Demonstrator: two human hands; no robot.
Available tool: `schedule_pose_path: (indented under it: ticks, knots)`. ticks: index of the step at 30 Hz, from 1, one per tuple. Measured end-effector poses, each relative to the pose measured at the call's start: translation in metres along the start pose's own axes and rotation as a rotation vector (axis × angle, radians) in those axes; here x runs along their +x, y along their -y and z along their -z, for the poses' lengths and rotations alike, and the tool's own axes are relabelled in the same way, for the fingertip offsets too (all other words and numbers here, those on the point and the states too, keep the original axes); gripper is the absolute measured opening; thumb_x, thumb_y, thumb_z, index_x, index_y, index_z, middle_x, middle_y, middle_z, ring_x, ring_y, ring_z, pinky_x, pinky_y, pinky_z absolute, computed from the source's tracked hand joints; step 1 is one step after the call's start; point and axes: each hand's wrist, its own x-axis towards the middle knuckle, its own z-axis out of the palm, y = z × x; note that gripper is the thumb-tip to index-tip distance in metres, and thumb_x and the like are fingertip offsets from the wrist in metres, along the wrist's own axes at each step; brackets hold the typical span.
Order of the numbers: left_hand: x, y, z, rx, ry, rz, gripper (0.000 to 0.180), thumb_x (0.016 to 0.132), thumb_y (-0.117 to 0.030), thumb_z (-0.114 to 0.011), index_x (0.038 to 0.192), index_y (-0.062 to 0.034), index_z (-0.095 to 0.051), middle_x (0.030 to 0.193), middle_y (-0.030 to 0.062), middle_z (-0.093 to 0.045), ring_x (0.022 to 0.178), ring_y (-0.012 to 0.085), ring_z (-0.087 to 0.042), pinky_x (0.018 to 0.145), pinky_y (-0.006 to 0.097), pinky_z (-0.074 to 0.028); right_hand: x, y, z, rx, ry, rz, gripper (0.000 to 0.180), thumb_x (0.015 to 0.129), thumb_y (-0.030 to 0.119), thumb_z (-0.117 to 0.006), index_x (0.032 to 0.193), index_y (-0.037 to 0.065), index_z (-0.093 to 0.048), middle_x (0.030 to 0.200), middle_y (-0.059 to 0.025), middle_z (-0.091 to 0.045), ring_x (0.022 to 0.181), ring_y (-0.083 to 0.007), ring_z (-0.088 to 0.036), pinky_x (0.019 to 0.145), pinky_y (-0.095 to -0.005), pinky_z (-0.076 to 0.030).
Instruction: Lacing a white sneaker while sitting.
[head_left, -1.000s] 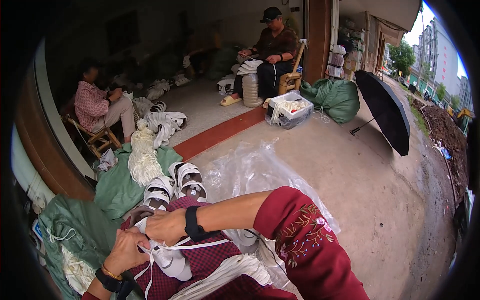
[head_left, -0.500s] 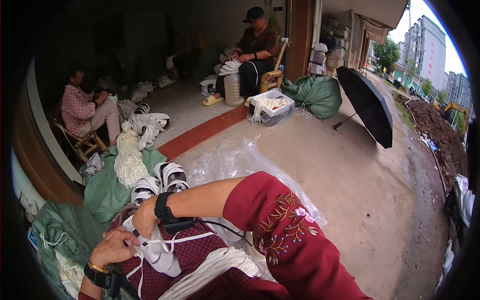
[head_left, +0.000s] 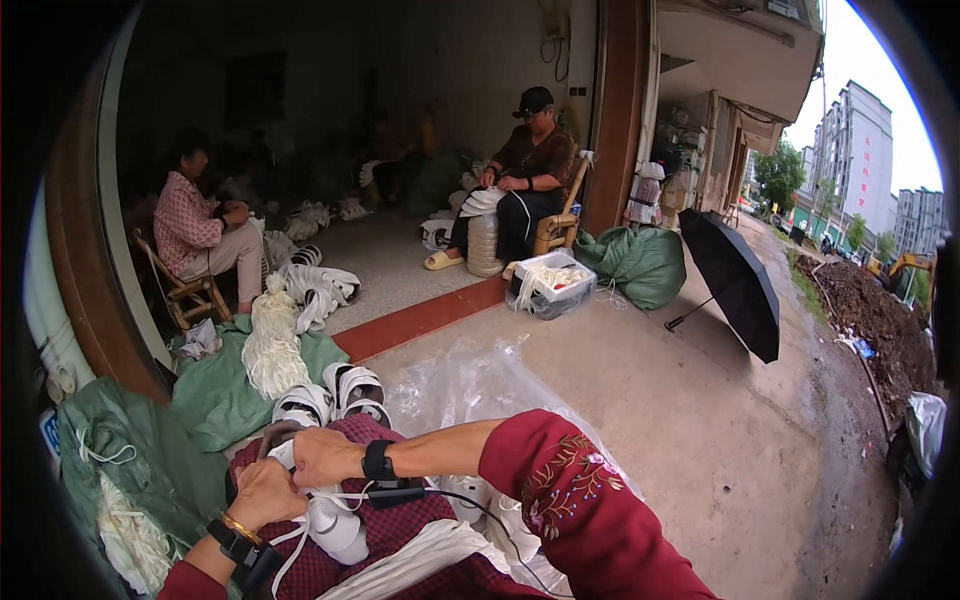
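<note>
On my lap, over a dark red checked cloth [head_left: 385, 515], lies a white shoe [head_left: 338, 530] with its rounded end toward me. My left hand [head_left: 268, 494] is closed on the shoe's left side, fingers bent. Right beside it, my right hand [head_left: 328, 456] is closed over the upper part of the shoe, the two hands nearly touching. They hide what the fingertips grip. A thin white lace [head_left: 292, 555] trails down from the hands. A thick bundle of white laces [head_left: 425, 558] lies across my lap. White strappy shoes [head_left: 355, 388] stand just beyond.
Clear plastic sheeting [head_left: 465, 385] covers the ground ahead. Green sacks [head_left: 130, 460] sit at left, with a white lace bundle [head_left: 272, 345] farther off. Two people sit working on chairs. A plastic box [head_left: 550, 285], a green sack [head_left: 632, 265] and an open black umbrella [head_left: 733, 285] stand beyond.
The view has shifted, so the surroundings sit lower and slightly right. My right hand has turned and come closer over my left. Both hands stay at the shoe.
</note>
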Motion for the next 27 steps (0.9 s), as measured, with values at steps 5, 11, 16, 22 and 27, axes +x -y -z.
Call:
schedule_pose_path:
  ticks: [5, 11, 16, 22, 27]
  knots:
    - [0.003, 0.003, -0.010, -0.162, -0.026, -0.019, 0.019, 0.057, -0.022, -0.072, 0.068, -0.0069, -0.077, 0.069, 0.0163, -0.070, 0.070, 0.0310, -0.070, 0.071, 0.039, -0.056, 0.011, -0.035, -0.034, 0.417, -0.357, 0.127, 0.031, 0.090, 0.024, -0.057, 0.081, -0.006, -0.062, 0.074, -0.0212, -0.060, 0.067, -0.0373, -0.058, 0.063, -0.0461, -0.045]
    - [-0.001, 0.010, -0.023, -0.377, -0.310, -0.138, 0.017, 0.077, -0.013, -0.067, 0.073, 0.0031, -0.067, 0.078, 0.0189, -0.066, 0.072, 0.0334, -0.066, 0.072, 0.043, -0.052, -0.002, -0.032, -0.038, 0.315, -0.383, 0.308, 0.026, 0.107, 0.024, -0.045, 0.100, -0.001, -0.047, 0.076, -0.0233, -0.048, 0.069, -0.0418, -0.051, 0.063, -0.0490, -0.039]
    - [-0.014, -0.008, 0.020, -0.815, -0.256, -0.070, 0.015, 0.096, -0.006, -0.052, 0.087, 0.0030, -0.059, 0.075, 0.0114, -0.066, 0.064, 0.0163, -0.060, 0.059, 0.031, -0.048, -0.007, -0.038, -0.046, 0.418, -0.350, 0.337, 0.021, 0.107, 0.022, -0.042, 0.101, 0.003, -0.047, 0.083, -0.0152, -0.049, 0.074, -0.0354, -0.052, 0.067, -0.0455, -0.043]
    - [-0.015, -0.001, -0.012, -1.065, -0.249, -0.022, 0.010, 0.105, -0.009, -0.045, 0.109, -0.0030, -0.052, 0.066, 0.0023, -0.059, 0.047, 0.0064, -0.048, 0.040, 0.022, -0.037, -0.002, -0.044, -0.052, 0.437, -0.444, 0.418, 0.014, 0.104, 0.017, -0.046, 0.104, 0.003, -0.047, 0.087, -0.0144, -0.050, 0.079, -0.0335, -0.053, 0.071, -0.0433, -0.043]
    - [-0.013, 0.012, -0.032, -1.161, -0.317, -0.030, 0.024, 0.102, -0.010, -0.053, 0.124, -0.0018, -0.058, 0.082, 0.0067, -0.069, 0.061, 0.0183, -0.060, 0.053, 0.029, -0.047, -0.006, -0.039, -0.032, 0.586, -0.304, 0.412, 0.008, 0.096, 0.010, -0.052, 0.098, 0.002, -0.049, 0.082, -0.0113, -0.052, 0.071, -0.0263, -0.051, 0.065, -0.0401, -0.042]
